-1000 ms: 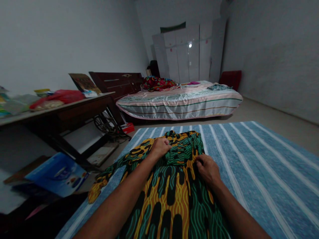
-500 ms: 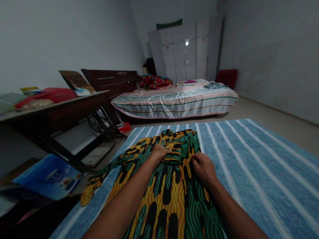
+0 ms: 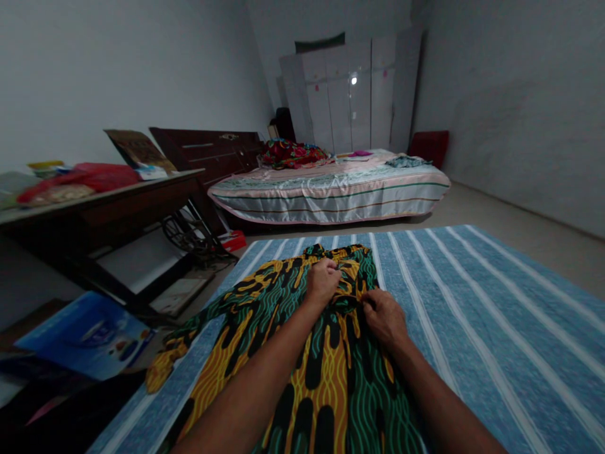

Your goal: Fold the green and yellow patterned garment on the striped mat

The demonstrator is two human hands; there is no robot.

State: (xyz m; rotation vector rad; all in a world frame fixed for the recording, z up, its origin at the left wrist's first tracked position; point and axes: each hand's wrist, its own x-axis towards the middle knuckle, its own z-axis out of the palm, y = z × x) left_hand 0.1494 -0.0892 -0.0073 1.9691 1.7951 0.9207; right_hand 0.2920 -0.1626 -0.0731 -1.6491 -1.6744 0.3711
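Patterned garment (image 3: 326, 353) lies along the left edge of the striped mat (image 3: 472, 315), left hand (image 3: 324, 280) fisted on its far folds, right hand (image 3: 385, 318) apparently pinching cloth alongside (dim light), so uneven tugs could bunch it.

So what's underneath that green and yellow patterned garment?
A blue striped mat lies under the patterned garment and shows on both sides. The left hand grips the cloth and the right hand touches it. Anything between cloth and mat is hidden.
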